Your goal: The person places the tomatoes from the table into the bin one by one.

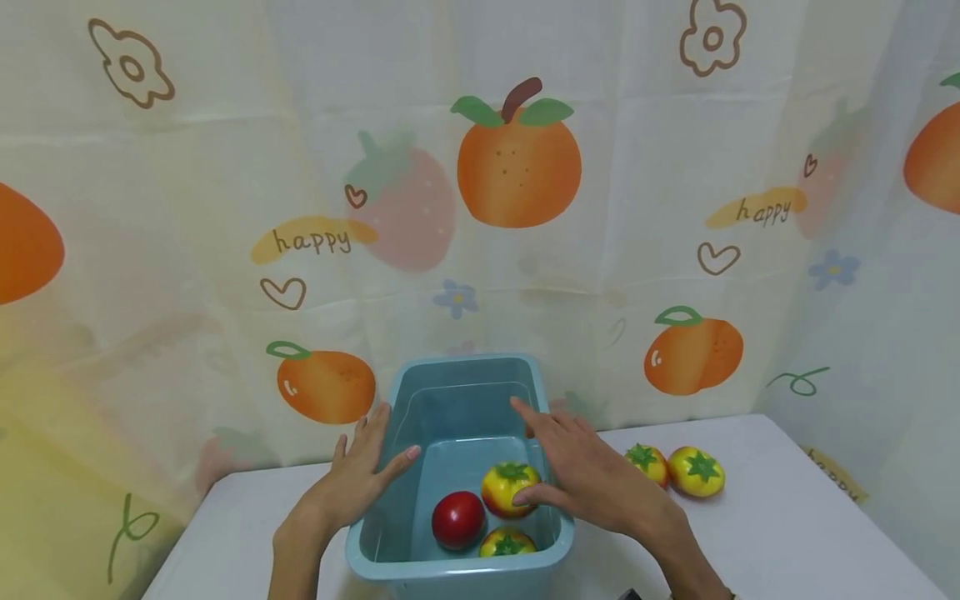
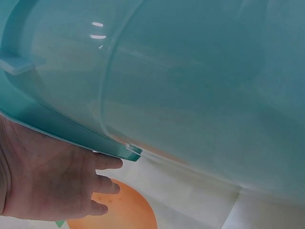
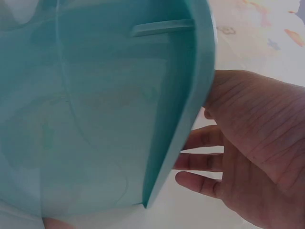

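Observation:
A light blue plastic bin (image 1: 480, 568) stands lengthwise on the white table. My left hand (image 1: 347, 483) is at its left rim, thumb extended over the inside and the other fingers straight along the outside. On the right rim my right hand (image 1: 592, 467) lies likewise, its thumb reaching over the inside. Both wrist views show the palms against the outer rim (image 3: 202, 71) with fingers extended and spread. Inside the bin are a round red toy fruit (image 1: 458, 520) and two yellow-and-red toy fruits (image 1: 510, 490) with green leafy tops.
Two more yellow-and-red toy fruits (image 1: 697, 472) sit on the table (image 1: 780, 508) right of the bin. Behind it hangs a curtain (image 1: 637, 167) printed with oranges and strawberries. A small dark object (image 1: 630, 594) shows at the bottom edge.

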`<act>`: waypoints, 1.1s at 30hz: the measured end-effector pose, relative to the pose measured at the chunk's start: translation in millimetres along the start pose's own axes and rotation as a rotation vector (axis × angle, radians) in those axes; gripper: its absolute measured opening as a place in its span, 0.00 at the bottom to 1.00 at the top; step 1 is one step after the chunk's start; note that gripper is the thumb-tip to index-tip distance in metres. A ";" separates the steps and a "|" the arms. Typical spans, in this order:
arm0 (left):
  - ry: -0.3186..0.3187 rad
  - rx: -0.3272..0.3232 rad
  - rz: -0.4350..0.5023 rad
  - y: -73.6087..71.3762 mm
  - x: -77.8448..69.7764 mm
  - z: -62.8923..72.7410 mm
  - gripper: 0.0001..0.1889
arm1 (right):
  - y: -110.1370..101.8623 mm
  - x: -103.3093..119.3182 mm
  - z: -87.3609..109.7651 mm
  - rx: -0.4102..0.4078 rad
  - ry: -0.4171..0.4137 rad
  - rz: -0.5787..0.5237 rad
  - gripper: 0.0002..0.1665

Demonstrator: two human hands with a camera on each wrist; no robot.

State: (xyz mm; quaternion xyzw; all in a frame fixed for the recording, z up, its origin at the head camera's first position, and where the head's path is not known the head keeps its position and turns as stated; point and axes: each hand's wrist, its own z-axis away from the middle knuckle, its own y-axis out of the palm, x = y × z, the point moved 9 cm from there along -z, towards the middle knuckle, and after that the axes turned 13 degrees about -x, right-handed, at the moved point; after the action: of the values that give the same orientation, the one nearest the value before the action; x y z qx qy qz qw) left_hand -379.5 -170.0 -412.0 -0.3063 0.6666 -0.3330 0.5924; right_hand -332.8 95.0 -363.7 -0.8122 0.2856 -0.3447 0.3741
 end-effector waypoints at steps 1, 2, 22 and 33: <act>0.003 -0.001 0.001 -0.1 -0.7 0.0 0.56 | -1.3 0.0 0.3 -0.002 0.000 -0.001 0.60; 0.006 -0.003 0.002 -0.2 -1.1 -0.1 0.56 | -2.9 -0.1 0.6 -0.006 -0.002 0.001 0.59; 0.014 0.003 0.014 -1.0 -2.6 0.5 0.54 | -48.6 -30.6 15.1 -0.113 0.074 0.063 0.44; 0.004 0.011 0.014 0.3 -1.1 0.7 0.55 | -62.5 -46.4 19.9 -0.094 0.081 0.071 0.40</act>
State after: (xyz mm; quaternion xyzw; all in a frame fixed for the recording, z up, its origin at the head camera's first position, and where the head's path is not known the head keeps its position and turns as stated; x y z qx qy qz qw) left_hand -378.7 -169.0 -411.7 -0.2978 0.6681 -0.3331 0.5950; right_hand -332.3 171.5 -339.0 -0.8037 0.3449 -0.3500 0.3356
